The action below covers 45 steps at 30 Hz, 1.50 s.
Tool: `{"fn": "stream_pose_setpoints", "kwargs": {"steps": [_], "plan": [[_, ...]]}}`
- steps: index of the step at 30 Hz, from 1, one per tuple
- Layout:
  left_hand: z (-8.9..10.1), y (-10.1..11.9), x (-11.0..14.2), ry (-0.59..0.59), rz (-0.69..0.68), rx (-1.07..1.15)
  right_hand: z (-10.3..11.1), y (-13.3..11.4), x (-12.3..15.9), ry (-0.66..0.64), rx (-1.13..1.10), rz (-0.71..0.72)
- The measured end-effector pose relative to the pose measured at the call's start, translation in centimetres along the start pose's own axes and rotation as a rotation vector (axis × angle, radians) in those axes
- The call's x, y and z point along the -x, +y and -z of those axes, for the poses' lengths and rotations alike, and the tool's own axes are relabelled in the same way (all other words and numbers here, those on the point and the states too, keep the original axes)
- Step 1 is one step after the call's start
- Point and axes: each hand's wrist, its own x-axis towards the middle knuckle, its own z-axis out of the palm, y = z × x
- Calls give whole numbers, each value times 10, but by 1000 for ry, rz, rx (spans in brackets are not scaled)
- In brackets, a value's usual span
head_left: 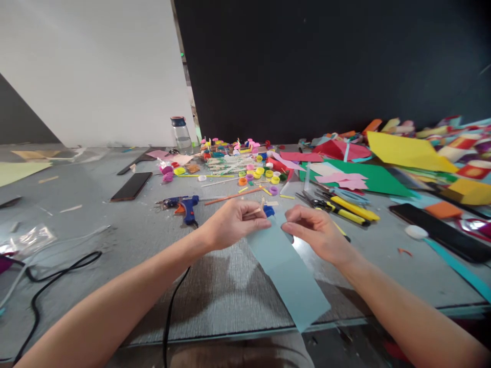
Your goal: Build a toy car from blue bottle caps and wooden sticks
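A light blue paper strip (287, 278) slants from between my hands down past the table's front edge. My left hand (236, 225) is closed, thumb and fingers pinching the strip's upper left corner. A thin pale stick seems to lie along those fingers, though it is partly hidden. My right hand (316, 230) is closed too, its thumb and forefinger together at the strip's upper right edge. Just beyond the fingertips is a small blue cap (269, 210). To the left of my left hand lies a blue hot glue gun (187, 208) with an orange trigger.
Black phones lie at left (132, 186) and right (437, 230). Scissors and yellow-handled cutters (351, 208) sit beyond my right hand. Colourful bottle caps (259, 171), coloured paper (383, 176) and a water bottle (181, 134) stretch across the back. A black cable (169, 312) crosses the front edge.
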Motion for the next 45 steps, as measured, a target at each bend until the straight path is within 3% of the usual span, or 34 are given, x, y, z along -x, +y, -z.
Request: {"fn": "stream_pose_setpoints", "kwargs": {"steps": [8, 16, 27, 34, 37, 45], "plan": [[2, -4, -3, 21, 20, 72, 0, 3, 1, 66, -24, 34], [5, -3, -2, 46, 22, 49, 4, 3, 0, -7, -42, -58], [10, -8, -3, 48, 38, 38, 2, -2, 1, 79, -6, -29], [18, -11, -5, 151, 77, 42, 17, 10, -5, 365, -37, 17], [24, -14, -6, 185, 95, 27, 22, 14, -8, 424, -44, 29], [25, -12, -5, 260, 70, -57, 18, 11, -8, 346, -59, 19]]}}
